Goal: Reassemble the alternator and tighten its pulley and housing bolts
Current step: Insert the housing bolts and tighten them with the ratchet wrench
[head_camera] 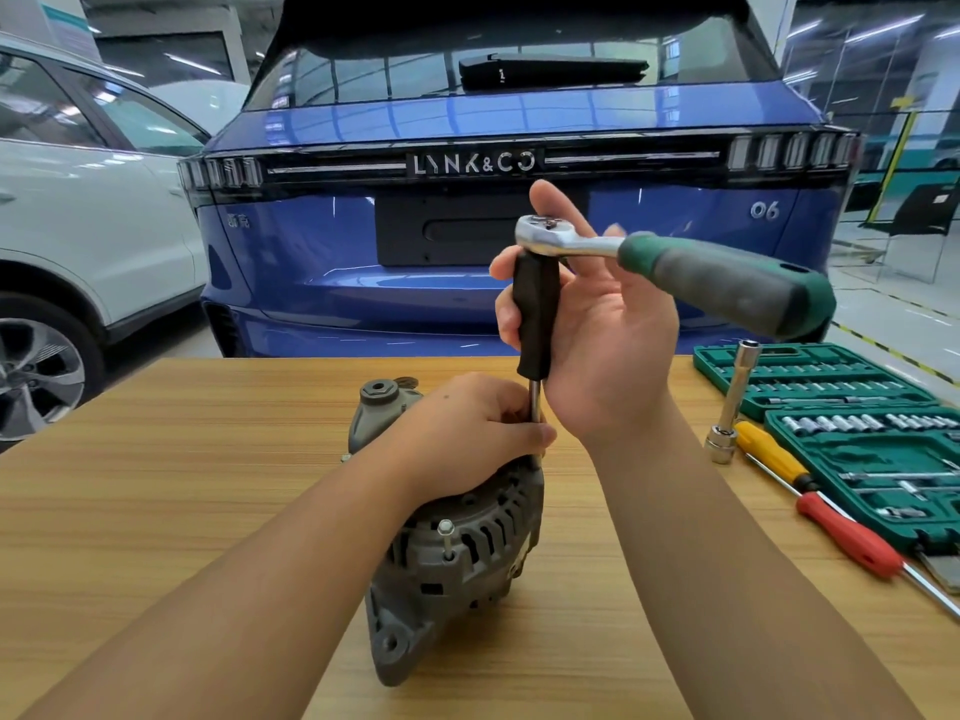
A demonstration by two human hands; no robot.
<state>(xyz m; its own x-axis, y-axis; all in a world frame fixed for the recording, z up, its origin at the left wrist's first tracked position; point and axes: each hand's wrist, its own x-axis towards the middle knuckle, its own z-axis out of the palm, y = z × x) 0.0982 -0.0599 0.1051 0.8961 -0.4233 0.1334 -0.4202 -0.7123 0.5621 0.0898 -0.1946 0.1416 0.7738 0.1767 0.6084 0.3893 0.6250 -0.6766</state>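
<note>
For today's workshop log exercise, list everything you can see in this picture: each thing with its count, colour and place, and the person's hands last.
alternator: one, grey, on the table, centre
loose bolt: one, silver, standing out of the alternator's near housing
driver: one, black handle, steel shaft, upright over the alternator
ratchet: one, chrome head, green and grey handle, seated on the driver's top
socket set: one, green case, open, table right
extension bar: one, silver, leaning on the case
screwdrivers: two, one yellow, one red, beside the case
table: one, wooden
blue car: one, behind the table
white car: one, left
left hand: on the alternator, pinching the driver's shaft
right hand: gripping the driver's handle
</note>
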